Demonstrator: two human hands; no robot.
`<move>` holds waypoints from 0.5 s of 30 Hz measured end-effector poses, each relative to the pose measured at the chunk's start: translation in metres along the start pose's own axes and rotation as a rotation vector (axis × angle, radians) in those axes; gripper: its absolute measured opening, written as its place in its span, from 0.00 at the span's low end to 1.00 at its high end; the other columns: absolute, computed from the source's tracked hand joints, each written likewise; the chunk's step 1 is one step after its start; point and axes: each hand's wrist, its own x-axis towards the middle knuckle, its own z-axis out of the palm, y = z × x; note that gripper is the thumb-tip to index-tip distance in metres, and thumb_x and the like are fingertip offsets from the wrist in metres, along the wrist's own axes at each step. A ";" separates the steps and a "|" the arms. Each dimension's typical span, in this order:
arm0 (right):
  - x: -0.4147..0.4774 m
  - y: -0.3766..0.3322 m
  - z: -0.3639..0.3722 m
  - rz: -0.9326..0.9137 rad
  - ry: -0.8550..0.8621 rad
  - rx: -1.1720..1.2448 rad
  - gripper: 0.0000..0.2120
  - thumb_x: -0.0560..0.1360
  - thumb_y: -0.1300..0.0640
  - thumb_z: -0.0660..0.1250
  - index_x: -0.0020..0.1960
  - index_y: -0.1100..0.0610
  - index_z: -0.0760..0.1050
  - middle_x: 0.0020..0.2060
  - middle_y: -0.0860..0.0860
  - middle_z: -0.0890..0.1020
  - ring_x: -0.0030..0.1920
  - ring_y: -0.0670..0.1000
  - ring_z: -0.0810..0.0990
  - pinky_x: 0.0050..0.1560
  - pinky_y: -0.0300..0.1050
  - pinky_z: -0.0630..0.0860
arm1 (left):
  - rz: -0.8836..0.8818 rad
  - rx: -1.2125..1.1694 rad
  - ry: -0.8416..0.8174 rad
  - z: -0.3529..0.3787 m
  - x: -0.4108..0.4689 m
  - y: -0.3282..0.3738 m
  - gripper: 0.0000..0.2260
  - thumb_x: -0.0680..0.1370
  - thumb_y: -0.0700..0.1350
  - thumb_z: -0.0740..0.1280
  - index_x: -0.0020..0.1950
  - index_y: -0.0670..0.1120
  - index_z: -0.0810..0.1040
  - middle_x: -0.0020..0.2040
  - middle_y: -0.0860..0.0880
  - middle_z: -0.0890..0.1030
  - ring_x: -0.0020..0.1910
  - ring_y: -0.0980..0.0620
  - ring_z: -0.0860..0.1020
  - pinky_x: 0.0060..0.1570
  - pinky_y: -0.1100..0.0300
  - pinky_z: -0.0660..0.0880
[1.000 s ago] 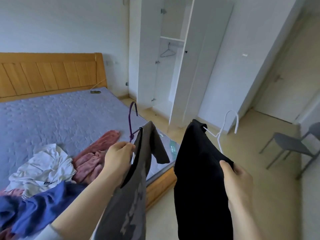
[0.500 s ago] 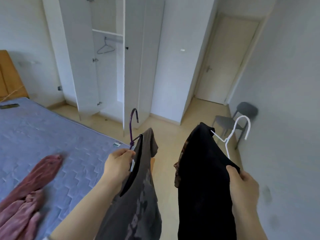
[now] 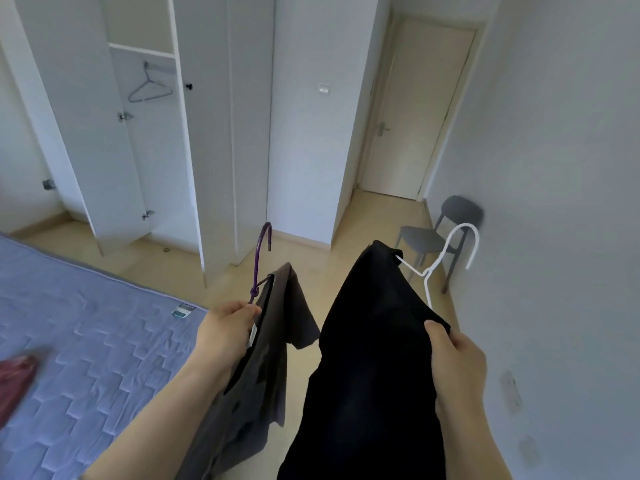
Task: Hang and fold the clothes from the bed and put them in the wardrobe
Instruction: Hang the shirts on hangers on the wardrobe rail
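Note:
My left hand (image 3: pixel 227 329) grips a grey printed shirt (image 3: pixel 256 372) that hangs on a purple hanger (image 3: pixel 259 258), hook pointing up. My right hand (image 3: pixel 455 362) holds a black garment (image 3: pixel 370 358) on a white hanger (image 3: pixel 450 258). Both garments hang in front of me over the floor. The white wardrobe (image 3: pixel 214 133) stands ahead to the left with its doors open; one empty hanger (image 3: pixel 149 87) hangs on its rail. The bed (image 3: pixel 86 341) with its blue-grey mattress lies at the lower left, a red garment (image 3: pixel 15 372) at its left edge.
A grey chair (image 3: pixel 440 237) stands against the right wall beside a closed cream door (image 3: pixel 415 109). An open wardrobe door (image 3: pixel 83 126) juts toward the bed. Light wooden floor runs between the bed and the wardrobe.
The view has swung right and moved toward the wardrobe; the headboard and the clothes pile have left the frame. Both hands keep the same hold on their hangers.

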 end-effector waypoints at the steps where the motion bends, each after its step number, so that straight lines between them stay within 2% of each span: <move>1: 0.014 -0.001 0.002 0.001 -0.012 0.000 0.19 0.73 0.53 0.65 0.26 0.54 0.64 0.22 0.48 0.68 0.25 0.47 0.68 0.31 0.46 0.67 | 0.007 0.011 0.005 0.009 0.008 0.003 0.09 0.78 0.40 0.63 0.40 0.42 0.80 0.25 0.51 0.68 0.26 0.50 0.63 0.28 0.59 0.59; 4: 0.051 -0.004 0.007 -0.023 -0.036 -0.007 0.17 0.74 0.52 0.65 0.31 0.59 0.66 0.25 0.53 0.69 0.28 0.49 0.69 0.31 0.46 0.69 | 0.016 -0.010 0.010 0.032 0.034 0.011 0.09 0.78 0.41 0.64 0.40 0.43 0.80 0.25 0.51 0.68 0.25 0.51 0.62 0.28 0.59 0.58; 7: 0.082 -0.008 0.014 -0.047 -0.043 -0.022 0.17 0.74 0.53 0.65 0.33 0.64 0.70 0.26 0.54 0.72 0.27 0.46 0.70 0.31 0.45 0.70 | 0.004 -0.044 0.007 0.053 0.059 0.020 0.09 0.79 0.41 0.63 0.40 0.43 0.79 0.24 0.52 0.66 0.24 0.53 0.61 0.27 0.61 0.57; 10: 0.110 -0.009 0.024 -0.076 -0.030 -0.044 0.18 0.75 0.53 0.65 0.29 0.59 0.67 0.20 0.46 0.67 0.21 0.43 0.67 0.28 0.42 0.67 | 0.015 -0.041 -0.014 0.074 0.087 0.028 0.09 0.79 0.40 0.62 0.40 0.43 0.79 0.24 0.53 0.65 0.23 0.54 0.60 0.26 0.63 0.56; 13: 0.138 -0.008 0.038 -0.102 -0.007 -0.047 0.19 0.74 0.53 0.65 0.27 0.55 0.64 0.19 0.45 0.65 0.20 0.43 0.66 0.27 0.41 0.64 | 0.008 -0.060 -0.027 0.094 0.118 0.034 0.10 0.79 0.40 0.62 0.40 0.43 0.78 0.25 0.52 0.64 0.22 0.54 0.59 0.22 0.67 0.56; 15: 0.158 -0.007 0.051 -0.118 0.005 -0.066 0.20 0.74 0.53 0.66 0.27 0.54 0.63 0.19 0.45 0.64 0.20 0.43 0.64 0.24 0.38 0.63 | 0.001 -0.070 -0.039 0.107 0.140 0.037 0.10 0.80 0.39 0.62 0.40 0.43 0.77 0.25 0.52 0.64 0.22 0.54 0.59 0.21 0.66 0.56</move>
